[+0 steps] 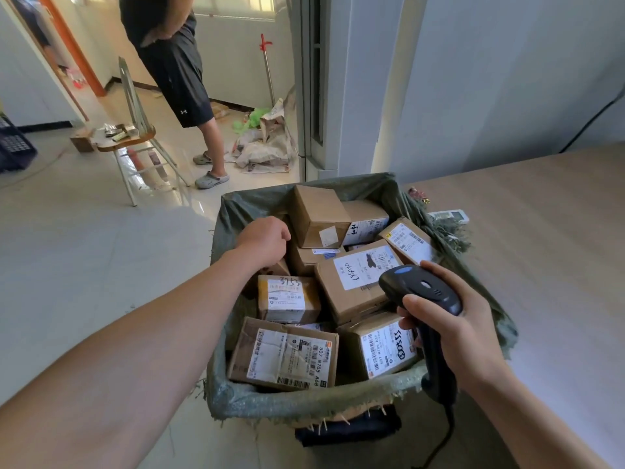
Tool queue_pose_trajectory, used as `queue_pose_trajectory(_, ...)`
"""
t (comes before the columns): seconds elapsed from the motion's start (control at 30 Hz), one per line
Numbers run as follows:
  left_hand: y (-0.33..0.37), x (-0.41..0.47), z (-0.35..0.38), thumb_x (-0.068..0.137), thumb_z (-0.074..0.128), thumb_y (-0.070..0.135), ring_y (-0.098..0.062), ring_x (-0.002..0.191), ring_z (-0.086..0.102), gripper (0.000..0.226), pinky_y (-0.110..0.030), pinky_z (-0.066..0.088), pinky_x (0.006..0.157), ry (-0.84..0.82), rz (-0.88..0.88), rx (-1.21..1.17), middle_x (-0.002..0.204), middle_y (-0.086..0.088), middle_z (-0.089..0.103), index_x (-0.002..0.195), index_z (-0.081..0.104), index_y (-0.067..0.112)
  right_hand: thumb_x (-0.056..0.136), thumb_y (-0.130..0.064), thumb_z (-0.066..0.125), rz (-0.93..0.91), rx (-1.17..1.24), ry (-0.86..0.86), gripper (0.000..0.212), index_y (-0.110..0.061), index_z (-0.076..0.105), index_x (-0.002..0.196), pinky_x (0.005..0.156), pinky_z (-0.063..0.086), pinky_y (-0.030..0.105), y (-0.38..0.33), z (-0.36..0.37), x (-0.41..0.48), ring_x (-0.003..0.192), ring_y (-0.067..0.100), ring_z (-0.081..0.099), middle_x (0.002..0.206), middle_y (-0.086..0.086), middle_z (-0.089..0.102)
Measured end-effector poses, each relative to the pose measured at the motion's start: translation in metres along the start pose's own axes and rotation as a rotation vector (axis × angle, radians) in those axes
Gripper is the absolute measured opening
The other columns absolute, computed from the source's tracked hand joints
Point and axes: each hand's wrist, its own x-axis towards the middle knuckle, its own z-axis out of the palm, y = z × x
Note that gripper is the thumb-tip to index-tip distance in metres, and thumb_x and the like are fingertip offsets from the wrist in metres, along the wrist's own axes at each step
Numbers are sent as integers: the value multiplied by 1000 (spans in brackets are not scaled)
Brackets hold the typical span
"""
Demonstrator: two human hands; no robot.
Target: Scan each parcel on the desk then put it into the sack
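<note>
Your green sack [304, 402] of parcels [287, 357] stands on the floor, right next to the table [541, 252].
Your right grip [463, 319] holds the black scanner [419, 289] tight, over the near right side of the sack. Your left grip [262, 243] reaches in among the boxes at the far left. Its fingers curl down out of sight, so I cannot tell if it holds one. The table is pale wood, with a small white gadget [449, 215] near the sack. The floor [84, 248] is shiny pale tile. Farther back are a chair [135, 137], a person [176, 62] standing, and crumpled paper bags [267, 147] by the wall.
</note>
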Motion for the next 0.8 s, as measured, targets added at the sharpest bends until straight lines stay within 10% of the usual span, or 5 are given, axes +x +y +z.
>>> queue_pose_trajectory(0.27,121,9,18,99,53,26,-26,99,64,25,-32,45,75,-12,368,-14,106,-3,73,108,75,20,61,-31,84,-25,-35,217,73,-24,62,130,53,51,23,-10,-60,-29,72,28,74,95,15,75)
queue_pose_trajectory(0.43,234,-23,47,99,54,30,-31,118,60,31,-40,49,97,-82,676,-1,128,-10,65,122,69,14,64,-27,78,-51,-52,467,65,-28,61,127,53,51,33,-23,-129,-84,71,36,73,87,14,77)
queue_pose_trajectory(0.8,461,-240,90,100,52,46,-28,120,59,42,-37,48,91,-135,1192,-8,133,-1,61,132,61,21,67,-28,76,-111,-72,1023,62,-28,62,126,52,51,39,-50,-267,-311,70,32,73,87,15,76)
